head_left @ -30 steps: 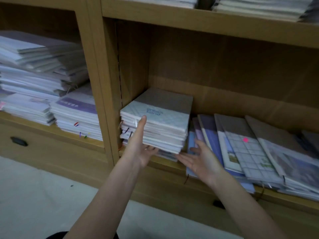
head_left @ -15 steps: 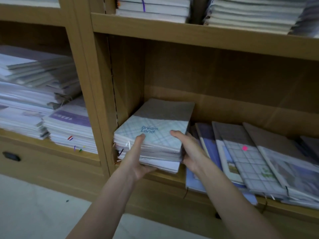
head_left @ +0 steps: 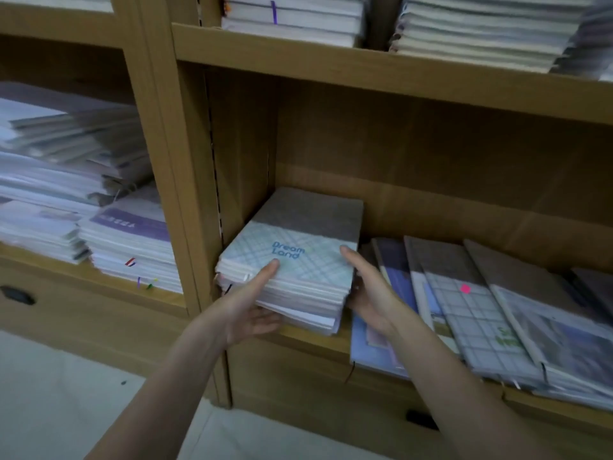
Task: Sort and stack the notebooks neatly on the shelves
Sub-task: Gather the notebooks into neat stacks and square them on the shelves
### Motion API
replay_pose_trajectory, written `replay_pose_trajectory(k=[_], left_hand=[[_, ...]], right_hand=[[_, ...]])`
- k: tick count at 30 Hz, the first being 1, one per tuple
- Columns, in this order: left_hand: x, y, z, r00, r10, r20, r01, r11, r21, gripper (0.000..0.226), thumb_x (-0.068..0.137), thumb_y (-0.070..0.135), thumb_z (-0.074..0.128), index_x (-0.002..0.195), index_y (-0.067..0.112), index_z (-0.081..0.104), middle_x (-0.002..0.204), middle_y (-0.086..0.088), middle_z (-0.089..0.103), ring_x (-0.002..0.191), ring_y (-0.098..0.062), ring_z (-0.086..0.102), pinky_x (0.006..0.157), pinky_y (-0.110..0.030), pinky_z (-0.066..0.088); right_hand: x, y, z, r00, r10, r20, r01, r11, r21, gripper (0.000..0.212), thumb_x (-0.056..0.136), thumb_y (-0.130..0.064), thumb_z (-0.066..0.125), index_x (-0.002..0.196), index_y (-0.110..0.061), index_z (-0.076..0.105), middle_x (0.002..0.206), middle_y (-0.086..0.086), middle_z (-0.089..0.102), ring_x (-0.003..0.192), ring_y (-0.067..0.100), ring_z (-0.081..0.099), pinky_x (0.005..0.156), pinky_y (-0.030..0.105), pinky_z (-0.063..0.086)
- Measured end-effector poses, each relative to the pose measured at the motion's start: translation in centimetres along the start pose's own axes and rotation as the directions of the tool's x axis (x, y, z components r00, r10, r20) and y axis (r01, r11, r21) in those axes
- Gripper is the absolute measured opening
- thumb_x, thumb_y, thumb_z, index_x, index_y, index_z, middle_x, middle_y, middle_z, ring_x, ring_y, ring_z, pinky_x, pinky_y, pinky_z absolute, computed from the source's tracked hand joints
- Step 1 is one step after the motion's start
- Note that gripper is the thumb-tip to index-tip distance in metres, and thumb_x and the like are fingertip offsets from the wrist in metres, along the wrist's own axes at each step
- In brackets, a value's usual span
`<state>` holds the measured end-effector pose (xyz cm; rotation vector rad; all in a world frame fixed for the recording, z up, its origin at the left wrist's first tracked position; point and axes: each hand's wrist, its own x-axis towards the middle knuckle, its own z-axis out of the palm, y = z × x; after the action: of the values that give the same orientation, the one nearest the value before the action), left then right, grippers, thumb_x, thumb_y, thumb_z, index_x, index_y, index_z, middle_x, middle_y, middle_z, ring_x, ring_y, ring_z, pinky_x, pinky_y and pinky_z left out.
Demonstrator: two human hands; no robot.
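Observation:
A stack of notebooks (head_left: 300, 227), its top cover checked pale green and grey with "Dream Land" printed on it, lies at the left end of the middle shelf (head_left: 308, 336) against the wooden side panel. My left hand (head_left: 247, 310) grips the stack's front left corner, thumb on the cover and fingers beneath. My right hand (head_left: 368, 293) holds its right side, thumb on top and fingers against the page edges. The stack's front overhangs the shelf edge slightly.
A row of overlapping slanted notebooks (head_left: 481, 313), one with a pink sticker (head_left: 465, 288), fills the shelf to the right. Tall piles (head_left: 126, 247) sit in the left compartment and more stacks (head_left: 292, 18) on the shelf above. Drawer handles (head_left: 15, 295) lie below; pale floor underneath.
My right hand went from open beside the stack to holding its right side with the thumb on top. My left hand shifted its thumb onto the cover. The view moved closer.

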<state>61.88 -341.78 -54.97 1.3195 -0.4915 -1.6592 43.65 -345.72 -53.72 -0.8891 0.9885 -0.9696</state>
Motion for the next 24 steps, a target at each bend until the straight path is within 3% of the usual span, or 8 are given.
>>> replay_pose_trajectory(k=[2, 6, 8, 10, 14, 17, 20, 24], left_hand=[[0.0, 0.3, -0.5, 1.000, -0.009, -0.022, 0.009, 1.000, 0.014, 0.072, 0.070, 0.045, 0.072, 0.126, 0.014, 0.039, 0.117, -0.018, 0.056, 0.103, -0.033, 0.059, 0.079, -0.041, 0.053], [-0.7, 0.0, -0.5, 1.000, 0.017, 0.001, -0.017, 0.996, -0.084, 0.068, 0.079, 0.044, 0.066, 0.131, 0.008, 0.043, 0.118, -0.015, 0.059, 0.109, -0.029, 0.057, 0.082, -0.036, 0.052], [-1.5, -0.6, -0.1, 0.998, 0.051, -0.027, -0.055, 0.982, -0.178, 0.052, 0.089, 0.036, 0.058, 0.126, 0.005, 0.039, 0.108, -0.016, 0.057, 0.110, -0.029, 0.053, 0.095, -0.037, 0.046], [-2.4, -1.5, 0.4, 0.994, 0.088, -0.070, -0.103, 0.964, -0.246, 0.065, 0.093, 0.036, 0.052, 0.142, 0.002, 0.026, 0.128, -0.021, 0.047, 0.122, -0.035, 0.045, 0.107, -0.039, 0.036], [-2.5, -3.2, 0.8, 0.983, 0.148, -0.105, -0.173, 0.936, -0.308, 0.073, 0.094, 0.043, 0.045, 0.146, -0.001, 0.018, 0.150, -0.019, 0.026, 0.134, -0.033, 0.036, 0.111, -0.038, 0.029], [-2.6, -3.8, 0.8, 0.978, 0.188, -0.093, -0.210, 0.888, -0.408, 0.078, 0.094, 0.048, 0.042, 0.147, -0.002, 0.014, 0.151, -0.020, 0.023, 0.136, -0.034, 0.033, 0.113, -0.040, 0.028], [-2.8, -4.5, 1.0, 0.972, 0.218, -0.086, -0.233, 0.851, -0.471, 0.079, 0.093, 0.052, 0.041, 0.147, -0.001, 0.016, 0.151, -0.018, 0.025, 0.137, -0.032, 0.031, 0.115, -0.040, 0.025], [-2.3, -5.3, 2.1, 0.955, 0.294, -0.043, -0.280, 0.837, -0.470, 0.070, 0.094, 0.050, 0.038, 0.146, 0.005, 0.024, 0.147, -0.008, 0.037, 0.129, -0.021, 0.042, 0.111, -0.031, 0.030]], right_hand=[[-0.4, 0.0, -0.5, 1.000, 0.006, 0.015, -0.006, 1.000, -0.019, 0.018, 0.093, -0.032, 0.053, 0.093, -0.018, 0.064, 0.064, -0.001, 0.056, 0.065, 0.016, 0.047, 0.068, 0.028, 0.035], [-1.0, 0.1, -1.6, 0.999, -0.032, 0.011, 0.033, 0.993, -0.118, 0.033, 0.096, -0.036, 0.047, 0.125, -0.020, 0.052, 0.099, 0.000, 0.059, 0.077, 0.014, 0.056, 0.069, 0.023, 0.044], [-1.6, 1.5, -2.5, 0.999, -0.042, 0.027, 0.046, 0.982, -0.184, 0.060, 0.089, -0.046, 0.056, 0.141, -0.021, 0.038, 0.132, -0.002, 0.052, 0.110, 0.013, 0.057, 0.093, 0.029, 0.047], [-2.6, 3.2, -2.6, 0.997, -0.078, -0.009, 0.076, 0.984, -0.160, 0.076, 0.082, -0.048, 0.061, 0.146, -0.021, 0.030, 0.145, -0.001, 0.042, 0.130, 0.014, 0.043, 0.111, 0.035, 0.033], [-3.4, 5.7, -2.8, 0.972, -0.231, -0.051, 0.201, 0.919, -0.338, 0.033, 0.099, -0.013, 0.039, 0.129, -0.004, 0.048, 0.125, 0.007, 0.055, 0.122, 0.018, 0.048, 0.108, 0.029, 0.032], [-3.0, 6.9, -2.3, 0.963, -0.268, -0.009, 0.208, 0.767, -0.607, 0.042, 0.091, -0.005, 0.054, 0.131, -0.012, 0.047, 0.117, 0.000, 0.060, 0.115, 0.015, 0.054, 0.103, 0.028, 0.040], [-2.1, 8.4, -1.3, 0.908, -0.406, -0.102, 0.121, 0.488, -0.864, 0.053, 0.079, -0.014, 0.073, 0.127, -0.013, 0.051, 0.111, 0.003, 0.066, 0.103, 0.018, 0.061, 0.086, 0.021, 0.045], [-1.8, 7.7, -0.9, 0.832, -0.526, -0.174, 0.111, 0.466, -0.878, 0.051, 0.074, -0.017, 0.078, 0.120, -0.008, 0.059, 0.105, 0.007, 0.069, 0.096, 0.020, 0.063, 0.080, 0.022, 0.045]])
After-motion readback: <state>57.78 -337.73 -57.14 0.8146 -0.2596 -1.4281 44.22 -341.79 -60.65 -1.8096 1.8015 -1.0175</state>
